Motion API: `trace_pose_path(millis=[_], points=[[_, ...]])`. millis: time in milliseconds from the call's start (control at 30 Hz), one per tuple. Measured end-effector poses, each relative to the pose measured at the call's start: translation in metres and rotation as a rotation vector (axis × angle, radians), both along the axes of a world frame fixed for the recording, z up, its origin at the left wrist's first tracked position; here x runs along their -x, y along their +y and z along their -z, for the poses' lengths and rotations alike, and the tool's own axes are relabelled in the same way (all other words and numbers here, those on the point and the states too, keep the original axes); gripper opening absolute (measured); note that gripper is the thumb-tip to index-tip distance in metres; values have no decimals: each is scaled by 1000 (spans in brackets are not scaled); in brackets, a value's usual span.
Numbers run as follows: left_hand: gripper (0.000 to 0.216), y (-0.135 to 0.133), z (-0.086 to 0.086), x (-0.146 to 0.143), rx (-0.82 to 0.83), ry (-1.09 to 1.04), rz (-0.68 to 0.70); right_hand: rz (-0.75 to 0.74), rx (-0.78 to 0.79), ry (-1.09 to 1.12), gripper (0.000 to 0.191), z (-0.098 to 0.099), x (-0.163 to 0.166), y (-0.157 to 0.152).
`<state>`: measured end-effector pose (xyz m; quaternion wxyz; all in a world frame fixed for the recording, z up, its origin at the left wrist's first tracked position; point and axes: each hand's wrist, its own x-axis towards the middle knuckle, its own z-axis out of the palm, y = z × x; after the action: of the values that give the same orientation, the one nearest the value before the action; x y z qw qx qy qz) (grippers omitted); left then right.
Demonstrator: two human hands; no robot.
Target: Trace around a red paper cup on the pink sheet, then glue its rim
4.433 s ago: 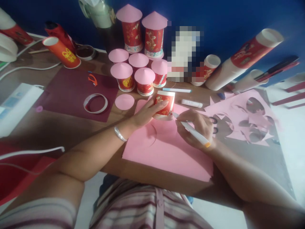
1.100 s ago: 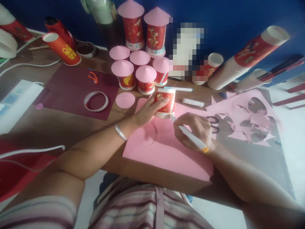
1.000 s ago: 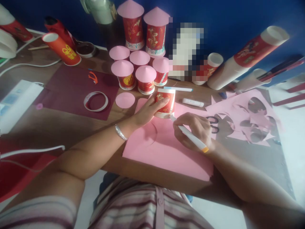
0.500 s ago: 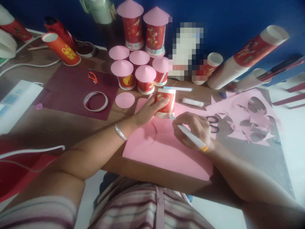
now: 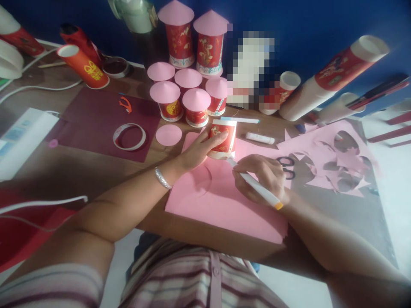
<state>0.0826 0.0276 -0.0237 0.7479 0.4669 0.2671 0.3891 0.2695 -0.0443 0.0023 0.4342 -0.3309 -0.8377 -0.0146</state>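
A: Landmark item?

B: Pink sheets (image 5: 221,205), stacked, lying before the person.

A: Item in hand?

B: Small red cylinder (image 5: 224,147), white-banded top and bottom, one; over the far part of the pink sheets, leaning slightly.

A: Reason for the hold?

B: Probably steadiness: the left hand (image 5: 199,150) keeps the decorated face and lower white band exposed to the white marker (image 5: 260,190).

A: Surroundings?

B: Roofed cylinders (image 5: 196,100), seven, grouped beyond the pink sheets, seemingly out of the elbows' way. Pink disc (image 5: 168,135), one, just left of their far corner. White tube (image 5: 260,138), one, by their far edge, within easy reach, one judges.

A: Pose, left?

B: Arm reaching in from the left; thumb laid across the near face, hand closed round the cylinder, fingers hidden behind.

A: Right?

B: Right hand (image 5: 260,173) above the pink sheets, fingers curled in a writing grip on the marker, orange end slanting back; tip at the lower band, contact uncertain.
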Motion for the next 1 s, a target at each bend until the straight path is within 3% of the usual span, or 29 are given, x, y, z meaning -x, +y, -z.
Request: trace_pose_path(millis=[200,1000], points=[[26,1,3,2,-15,-12,-1,0,5,1,24,1,-1,1],[30,4,9,3,-14,-44,19,-2,-7,-22,20,1,-2,1]])
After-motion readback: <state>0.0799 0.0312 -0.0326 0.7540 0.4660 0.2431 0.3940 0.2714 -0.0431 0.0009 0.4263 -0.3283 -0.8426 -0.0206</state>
